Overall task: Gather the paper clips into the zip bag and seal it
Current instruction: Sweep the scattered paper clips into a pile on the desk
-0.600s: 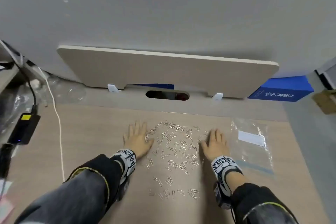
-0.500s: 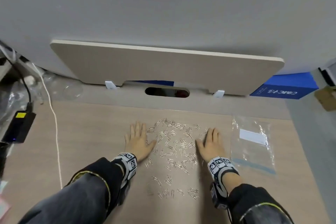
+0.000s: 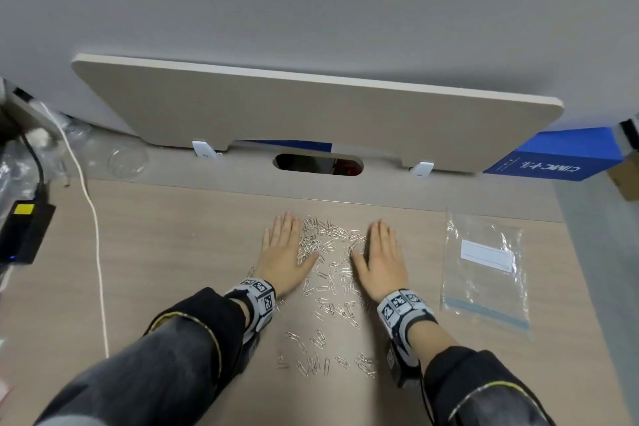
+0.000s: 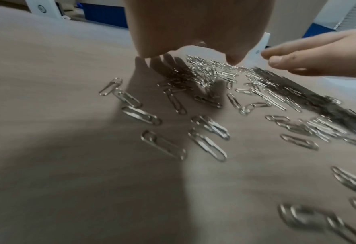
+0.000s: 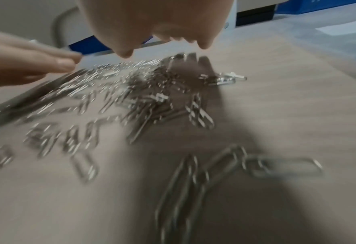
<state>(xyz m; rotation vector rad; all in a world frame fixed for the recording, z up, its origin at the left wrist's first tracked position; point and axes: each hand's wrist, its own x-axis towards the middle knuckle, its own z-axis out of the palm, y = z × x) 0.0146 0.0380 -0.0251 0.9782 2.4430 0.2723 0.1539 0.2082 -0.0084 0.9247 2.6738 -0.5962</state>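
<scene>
The left hand (image 3: 281, 254) and the right hand (image 3: 378, 258) are laid flat, palms down, on the wooden desk (image 3: 173, 270), with the fingers straight and kept together; nothing is grasped by either hand. The paper clips (image 3: 328, 252) are scattered between the two hands, and the thickest part of the heap is touched by the inner edges of both hands. More clips are spread nearer to the person, between the wrists. The zip bag (image 3: 484, 273) is placed flat on the desk, to the right of the right hand and apart from it. No clips are seen inside it.
</scene>
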